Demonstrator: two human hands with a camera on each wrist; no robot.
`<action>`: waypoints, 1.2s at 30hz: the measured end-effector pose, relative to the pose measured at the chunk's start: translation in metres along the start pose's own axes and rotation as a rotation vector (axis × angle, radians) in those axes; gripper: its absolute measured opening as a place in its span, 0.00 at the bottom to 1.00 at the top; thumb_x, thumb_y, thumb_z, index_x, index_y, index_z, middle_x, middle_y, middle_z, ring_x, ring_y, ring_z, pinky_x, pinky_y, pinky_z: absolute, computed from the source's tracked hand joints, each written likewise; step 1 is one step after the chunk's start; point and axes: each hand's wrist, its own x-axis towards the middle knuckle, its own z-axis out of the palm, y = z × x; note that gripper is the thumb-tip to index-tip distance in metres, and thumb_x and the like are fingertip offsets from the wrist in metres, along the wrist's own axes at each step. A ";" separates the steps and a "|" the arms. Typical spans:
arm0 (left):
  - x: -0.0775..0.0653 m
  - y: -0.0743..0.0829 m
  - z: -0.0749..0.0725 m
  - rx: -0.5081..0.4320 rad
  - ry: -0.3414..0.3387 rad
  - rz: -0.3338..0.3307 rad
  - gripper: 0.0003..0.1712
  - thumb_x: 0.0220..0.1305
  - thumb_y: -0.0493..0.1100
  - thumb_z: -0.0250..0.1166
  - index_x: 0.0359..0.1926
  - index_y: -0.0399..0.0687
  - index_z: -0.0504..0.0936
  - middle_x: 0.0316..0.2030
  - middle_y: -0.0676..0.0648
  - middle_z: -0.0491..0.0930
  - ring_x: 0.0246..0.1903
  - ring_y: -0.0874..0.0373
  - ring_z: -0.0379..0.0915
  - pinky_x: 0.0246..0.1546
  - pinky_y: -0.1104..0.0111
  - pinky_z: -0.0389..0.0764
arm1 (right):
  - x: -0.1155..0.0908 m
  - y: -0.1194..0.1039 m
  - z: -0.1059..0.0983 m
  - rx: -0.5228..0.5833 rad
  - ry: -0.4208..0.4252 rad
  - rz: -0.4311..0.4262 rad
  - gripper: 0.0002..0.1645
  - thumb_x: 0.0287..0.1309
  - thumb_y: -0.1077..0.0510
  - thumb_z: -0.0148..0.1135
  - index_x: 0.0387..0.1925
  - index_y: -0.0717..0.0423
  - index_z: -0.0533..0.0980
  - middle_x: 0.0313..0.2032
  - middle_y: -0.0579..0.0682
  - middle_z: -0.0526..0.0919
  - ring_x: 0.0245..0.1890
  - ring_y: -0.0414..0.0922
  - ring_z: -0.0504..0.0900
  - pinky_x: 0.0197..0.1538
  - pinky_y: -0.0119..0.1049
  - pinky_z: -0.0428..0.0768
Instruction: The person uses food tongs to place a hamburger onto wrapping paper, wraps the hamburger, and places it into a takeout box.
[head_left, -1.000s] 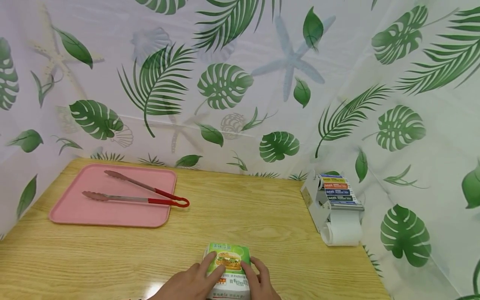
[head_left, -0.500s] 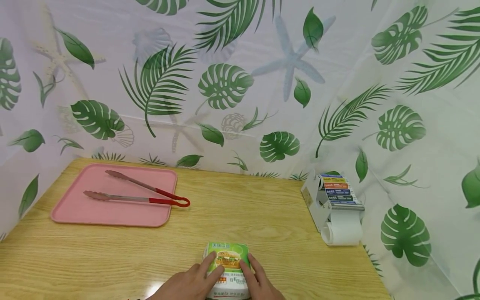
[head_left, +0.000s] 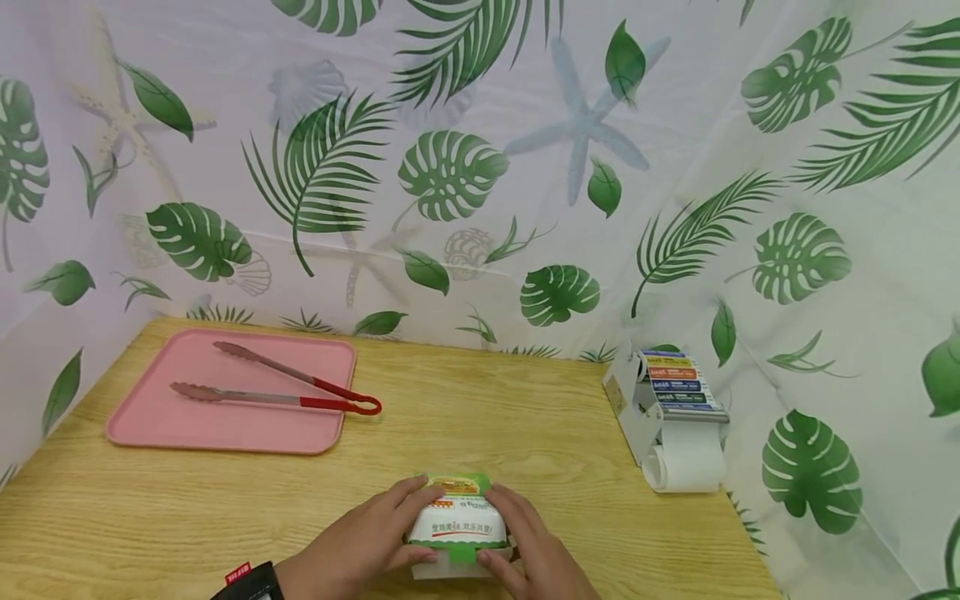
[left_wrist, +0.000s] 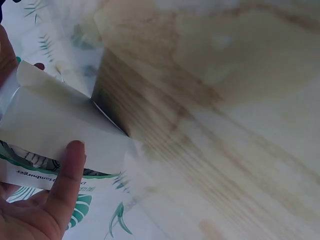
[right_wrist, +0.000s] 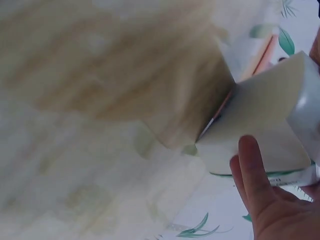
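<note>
A green and white cardboard burger box (head_left: 459,523), with a burger picture on its lid, sits between my two hands at the table's near side. My left hand (head_left: 375,529) grips its left side, fingers over the lid's edge and thumb low on the front. On the opposite side my right hand (head_left: 536,542) holds it the same way. Its front faces me, with the green lid tab hanging over the plain lower part. In the left wrist view a thumb presses the box's white lower wall (left_wrist: 50,120). The right wrist view shows the right thumb against that wall (right_wrist: 265,120).
At the back left a pink tray (head_left: 247,429) lies on the wooden table (head_left: 480,408). Red-handled tongs (head_left: 258,397) rest on it, handle past its right edge. A label dispenser (head_left: 667,417) with a white roll stands at the right by the leaf-printed curtain (head_left: 465,275).
The box has tipped so its front now faces me and less of the lid's top shows. Both hands have shifted to its sides, thumbs now on the front.
</note>
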 end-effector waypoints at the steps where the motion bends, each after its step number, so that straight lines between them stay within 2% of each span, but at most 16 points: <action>1: 0.000 -0.001 0.000 -0.007 0.008 0.004 0.40 0.71 0.66 0.54 0.75 0.50 0.63 0.69 0.40 0.67 0.62 0.46 0.73 0.55 0.54 0.80 | 0.003 0.001 -0.002 0.025 -0.023 0.007 0.40 0.74 0.39 0.53 0.77 0.49 0.55 0.73 0.58 0.60 0.56 0.49 0.79 0.45 0.34 0.82; 6: 0.004 -0.005 0.002 -0.024 0.023 -0.021 0.37 0.76 0.66 0.47 0.76 0.53 0.60 0.70 0.39 0.66 0.64 0.46 0.70 0.56 0.51 0.78 | 0.016 0.009 -0.010 0.183 -0.078 -0.005 0.36 0.74 0.43 0.54 0.76 0.46 0.57 0.70 0.54 0.61 0.50 0.44 0.73 0.46 0.33 0.81; 12: 0.010 -0.013 0.001 -0.113 0.022 -0.041 0.32 0.79 0.64 0.44 0.74 0.57 0.59 0.64 0.50 0.69 0.57 0.56 0.70 0.55 0.55 0.76 | 0.026 0.018 -0.014 0.371 -0.113 -0.043 0.33 0.75 0.53 0.55 0.75 0.54 0.60 0.68 0.60 0.61 0.44 0.43 0.71 0.44 0.34 0.82; 13: 0.010 -0.013 0.001 -0.125 0.020 -0.039 0.31 0.79 0.64 0.44 0.74 0.57 0.59 0.63 0.51 0.69 0.55 0.57 0.70 0.55 0.55 0.76 | 0.027 0.019 -0.015 0.397 -0.120 -0.036 0.32 0.76 0.54 0.54 0.75 0.55 0.60 0.68 0.61 0.60 0.44 0.43 0.72 0.44 0.35 0.83; 15: 0.011 -0.014 0.001 -0.134 0.020 -0.044 0.31 0.79 0.63 0.43 0.74 0.56 0.58 0.65 0.48 0.69 0.59 0.56 0.69 0.56 0.52 0.75 | 0.028 0.020 -0.015 0.437 -0.128 -0.015 0.32 0.76 0.54 0.54 0.76 0.55 0.60 0.69 0.61 0.59 0.44 0.42 0.71 0.43 0.37 0.83; 20: 0.009 -0.013 -0.001 -0.118 0.030 -0.061 0.35 0.80 0.62 0.43 0.77 0.51 0.55 0.71 0.38 0.63 0.70 0.46 0.63 0.62 0.44 0.71 | 0.032 0.018 -0.013 0.450 -0.108 0.025 0.32 0.75 0.53 0.56 0.75 0.51 0.62 0.67 0.60 0.60 0.43 0.44 0.70 0.40 0.36 0.83; 25: 0.009 -0.012 -0.001 -0.096 0.039 -0.068 0.36 0.80 0.61 0.43 0.79 0.50 0.50 0.72 0.39 0.61 0.66 0.51 0.64 0.62 0.48 0.72 | 0.033 0.015 -0.008 0.454 -0.090 0.037 0.33 0.74 0.54 0.58 0.75 0.51 0.61 0.67 0.60 0.58 0.42 0.44 0.69 0.39 0.34 0.84; 31: 0.009 -0.012 0.002 -0.057 0.074 -0.043 0.36 0.81 0.57 0.45 0.80 0.50 0.46 0.72 0.40 0.60 0.61 0.54 0.66 0.59 0.52 0.75 | 0.033 0.014 -0.002 0.466 -0.070 0.037 0.33 0.74 0.55 0.58 0.75 0.49 0.60 0.68 0.60 0.55 0.42 0.42 0.67 0.38 0.31 0.83; 36: 0.009 -0.012 0.004 -0.034 0.094 -0.038 0.37 0.81 0.56 0.47 0.80 0.52 0.45 0.71 0.42 0.61 0.59 0.56 0.66 0.56 0.55 0.77 | 0.035 0.012 -0.002 0.497 -0.055 0.067 0.34 0.72 0.56 0.60 0.74 0.51 0.61 0.69 0.60 0.55 0.40 0.42 0.69 0.37 0.36 0.85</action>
